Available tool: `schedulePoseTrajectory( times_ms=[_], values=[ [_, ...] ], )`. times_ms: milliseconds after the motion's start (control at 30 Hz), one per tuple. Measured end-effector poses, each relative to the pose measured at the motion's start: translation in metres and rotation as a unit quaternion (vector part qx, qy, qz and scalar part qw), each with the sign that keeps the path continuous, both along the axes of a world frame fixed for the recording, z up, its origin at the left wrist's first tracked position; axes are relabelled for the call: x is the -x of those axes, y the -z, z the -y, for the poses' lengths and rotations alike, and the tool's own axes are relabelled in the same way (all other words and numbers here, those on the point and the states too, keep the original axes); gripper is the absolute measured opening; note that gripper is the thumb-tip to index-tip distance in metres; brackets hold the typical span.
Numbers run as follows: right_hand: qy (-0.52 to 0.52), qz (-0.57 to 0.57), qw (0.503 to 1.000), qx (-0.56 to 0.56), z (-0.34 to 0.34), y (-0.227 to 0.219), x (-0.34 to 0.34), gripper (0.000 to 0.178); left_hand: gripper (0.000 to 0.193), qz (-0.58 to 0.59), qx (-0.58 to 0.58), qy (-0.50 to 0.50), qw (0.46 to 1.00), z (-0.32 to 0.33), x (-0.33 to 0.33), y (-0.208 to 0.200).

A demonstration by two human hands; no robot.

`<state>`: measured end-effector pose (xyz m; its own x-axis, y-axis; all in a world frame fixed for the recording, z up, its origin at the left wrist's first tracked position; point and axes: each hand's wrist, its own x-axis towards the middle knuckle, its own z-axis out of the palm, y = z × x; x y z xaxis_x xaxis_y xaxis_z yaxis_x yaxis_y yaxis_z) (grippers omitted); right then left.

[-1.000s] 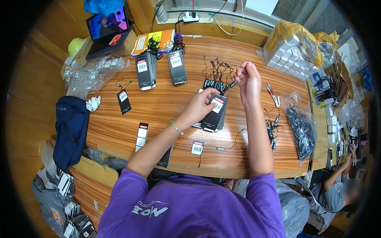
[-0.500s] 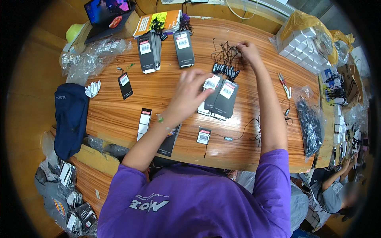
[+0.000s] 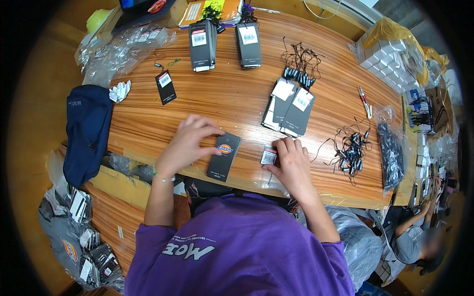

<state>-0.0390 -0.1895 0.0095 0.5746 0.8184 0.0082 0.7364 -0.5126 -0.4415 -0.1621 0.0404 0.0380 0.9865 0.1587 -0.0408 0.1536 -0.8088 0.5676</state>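
My left hand is at the left of a dark grey hang tag with a round coloured emblem. Its thumb and forefinger are apart, their tips at the tag's left edge. Close to the table's front edge, my right hand curves around the right side of a small tag with a white label; thumb and forefinger are apart there too. Farther off lies a fanned stack of grey hang tags, their black strings spread out behind.
Two more tag stacks and a single black tag lie farther back. At right are a tangle of black strings, red-handled snips, a plastic bag and white boxes. Another person sits far right.
Both hands have come back toward me from the grey tag stack and its strings. The left is now by the emblem tag, the right at the small tag. The view has shifted.
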Motion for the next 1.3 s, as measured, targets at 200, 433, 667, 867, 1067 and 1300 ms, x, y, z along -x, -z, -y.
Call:
schedulePoseTrajectory(
  times_ms=[200,433,667,867,1067,1300],
  values=[
    [0.035,-0.059,0.996,-0.053,-0.003,0.016,0.001,0.037,0.057,-0.014,-0.028,-0.017,0.999,0.015,0.008,0.024],
    [0.141,-0.245,0.917,-0.280,-0.002,0.020,0.002,0.015,0.039,0.073,0.315,-0.159,0.933,0.019,0.025,0.032],
    [0.032,-0.165,0.930,-0.328,-0.016,0.000,0.048,0.026,0.036,0.089,0.499,-0.119,0.854,0.062,0.021,0.024],
    [0.149,-0.151,0.900,-0.380,0.011,0.001,0.005,0.017,0.034,0.147,0.496,-0.148,0.843,0.061,0.013,0.028],
    [0.129,-0.076,0.975,-0.164,0.059,-0.007,-0.032,0.002,0.040,0.164,0.488,-0.172,0.840,0.052,0.005,0.026],
    [0.217,0.067,0.968,-0.104,0.089,0.019,-0.054,0.004,0.035,0.161,0.503,-0.151,0.836,0.065,-0.008,0.031]
  ],
)
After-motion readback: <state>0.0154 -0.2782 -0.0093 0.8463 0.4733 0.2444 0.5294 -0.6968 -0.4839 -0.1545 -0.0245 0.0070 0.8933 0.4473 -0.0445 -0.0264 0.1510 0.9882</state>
